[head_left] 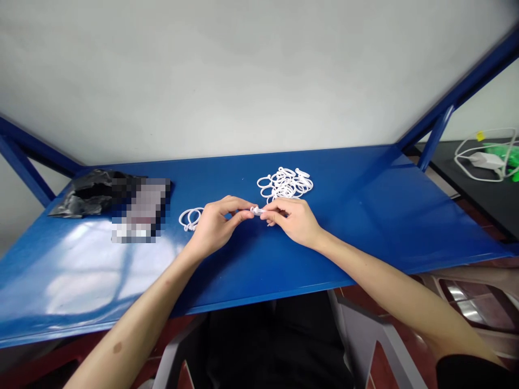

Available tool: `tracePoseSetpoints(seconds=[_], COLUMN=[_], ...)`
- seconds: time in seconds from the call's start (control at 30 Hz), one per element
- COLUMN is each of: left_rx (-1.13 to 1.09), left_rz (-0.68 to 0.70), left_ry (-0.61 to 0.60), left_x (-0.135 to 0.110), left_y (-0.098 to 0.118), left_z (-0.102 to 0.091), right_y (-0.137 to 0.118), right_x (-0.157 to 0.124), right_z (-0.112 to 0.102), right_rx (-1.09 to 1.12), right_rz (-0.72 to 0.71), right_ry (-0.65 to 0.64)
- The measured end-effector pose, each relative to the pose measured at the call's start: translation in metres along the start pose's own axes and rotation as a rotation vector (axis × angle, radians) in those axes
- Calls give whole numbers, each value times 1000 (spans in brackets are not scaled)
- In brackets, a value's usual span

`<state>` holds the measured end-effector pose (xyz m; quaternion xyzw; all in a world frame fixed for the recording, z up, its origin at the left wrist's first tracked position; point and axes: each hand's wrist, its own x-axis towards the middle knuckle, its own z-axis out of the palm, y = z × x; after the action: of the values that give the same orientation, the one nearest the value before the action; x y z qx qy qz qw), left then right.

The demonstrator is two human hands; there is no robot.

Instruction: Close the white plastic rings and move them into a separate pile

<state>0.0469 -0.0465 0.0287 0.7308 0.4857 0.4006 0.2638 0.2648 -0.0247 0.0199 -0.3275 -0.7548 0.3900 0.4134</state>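
Observation:
Between the fingertips of both hands, a small white knotted cord loop (255,210) is pinched a little above the blue table (259,270). My left hand (217,222) grips its left side with thumb and forefinger. On its right side, my right hand (294,219) closes thumb and fingers on it, hiding part of the loop. A pile of similar white cord loops (286,182) lies just behind my right hand, which covers its near edge. Left of my left hand rest a few more white loops (188,219), partly hidden by that hand.
A crumpled black plastic bag (89,192) lies at the table's left, beside a blurred-out flat object (141,210). Blue metal braces (436,135) flank the table. On a dark surface to the right sits a white charger with cable (486,161). A grey wall stands behind.

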Motion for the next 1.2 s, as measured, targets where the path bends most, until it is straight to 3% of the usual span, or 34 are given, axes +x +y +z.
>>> tracePoseSetpoints(seconds=[0.27,0.6,0.8,0.9,1.0,1.1,1.2], left_rx=[14,131,291,563,800,905,898], left_rz=[241,369,367,271,42,-156,-249], left_ry=[75,158,134,109,21,-132,-236], left_x=[-6,-11,-2,4,5,3,1], left_y=[3,-5,2,-7,-25,-41,-49], left_z=[11,25,13,-10,-41,-64,-73], right_y=[1,13,5,8,23,38,45], right_x=[-1,-6,5,15,22,26,27], right_z=[2,2,-4,-19,-38,-52,-56], right_rx=[21,-389,-468,-577,-698,-731,-726], right_rz=[47,-311,-321,-322,-243,-116,-36], right_ry=[-94,-94,39,202,330,343,299])
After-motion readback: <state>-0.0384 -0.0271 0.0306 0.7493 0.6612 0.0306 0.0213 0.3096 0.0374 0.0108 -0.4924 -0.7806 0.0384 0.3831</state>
